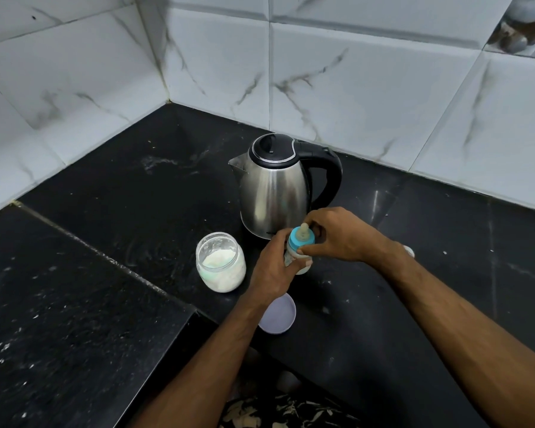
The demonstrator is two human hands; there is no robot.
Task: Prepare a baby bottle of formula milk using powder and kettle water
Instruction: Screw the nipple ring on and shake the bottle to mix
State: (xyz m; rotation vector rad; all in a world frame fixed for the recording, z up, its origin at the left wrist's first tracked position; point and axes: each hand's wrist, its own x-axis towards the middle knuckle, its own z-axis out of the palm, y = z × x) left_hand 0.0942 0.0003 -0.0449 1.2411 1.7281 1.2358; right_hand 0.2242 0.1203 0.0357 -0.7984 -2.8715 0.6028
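Step in hand looks like the cap: either screwing the teat ring on or off the baby bottle; can't tell which from one frame, and can't tell whether there's liquid inside; bottle stands on the black counter, just in front of the kettle and right of the open powder jar; jar's lid lies flat nearer the person, partly under the left forearm.

Left hand wraps around the bottle body, fingers curled tight, steadying it; right hand comes from the right, thumb and fingers pinching the blue ring below the teat.

Next move calls for a firm twist of the ring while the left hand keeps the bottle from turning; kettle lid closed, handle pointing right.
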